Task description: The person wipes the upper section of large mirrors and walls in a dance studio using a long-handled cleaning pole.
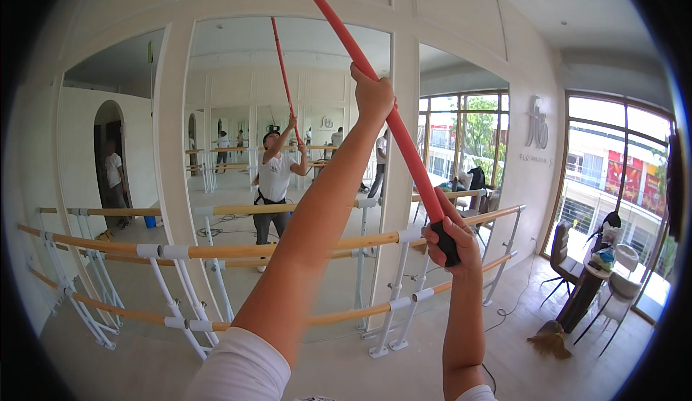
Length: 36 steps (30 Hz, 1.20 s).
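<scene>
A long red pole (412,152) runs slantwise from the middle right up past the top edge, so its upper end is out of view. My left hand (373,97), raised high on a stretched arm, is wrapped round the pole partway up. Lower down and to the right, my right hand (455,239) grips it at the black end piece (445,244). Ahead, a large mirror (317,177) reflects me holding the pole up with both hands; what its tip touches cannot be made out.
Wooden ballet barres (288,248) on white metal stands cross in front of the mirrors. At the right are a dark chair (564,250), a table (582,296) and a straw broom head (551,342). A cable (513,307) lies on the floor. Other people show in reflection.
</scene>
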{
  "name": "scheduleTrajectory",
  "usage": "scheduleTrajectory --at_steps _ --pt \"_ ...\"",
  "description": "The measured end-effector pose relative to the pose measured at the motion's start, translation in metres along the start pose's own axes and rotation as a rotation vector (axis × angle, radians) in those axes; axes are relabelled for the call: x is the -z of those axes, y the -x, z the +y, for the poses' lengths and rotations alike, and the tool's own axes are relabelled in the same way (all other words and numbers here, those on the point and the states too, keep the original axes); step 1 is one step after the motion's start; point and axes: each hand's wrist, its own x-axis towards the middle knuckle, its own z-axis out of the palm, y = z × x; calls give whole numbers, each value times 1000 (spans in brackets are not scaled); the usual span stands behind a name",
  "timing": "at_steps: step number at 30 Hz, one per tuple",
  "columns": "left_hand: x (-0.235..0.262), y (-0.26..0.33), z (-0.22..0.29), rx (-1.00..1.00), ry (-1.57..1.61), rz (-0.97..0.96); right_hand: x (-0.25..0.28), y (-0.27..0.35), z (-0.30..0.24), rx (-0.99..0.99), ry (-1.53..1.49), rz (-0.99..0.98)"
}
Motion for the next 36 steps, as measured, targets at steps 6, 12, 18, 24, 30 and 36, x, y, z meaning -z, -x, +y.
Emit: scheduleTrajectory --at_steps 6,12,18,24,30,36 --pt "-144 22 -85 80 -41 -109 109 45 -40 62 -25 146" --pt "-208 1 -131 163 60 -266 134 35 -47 104 68 256" --pt "-177 -8 -130 129 22 -293 121 18 -27 6 61 188" --pt "-26 -2 -88 119 -65 -275 11 -7 70 -192 80 120" --pt "106 0 -27 81 -106 -153 -84 -16 125 -284 73 13" --pt "208 1 20 46 -106 -41 -150 -24 158 -331 124 -96"
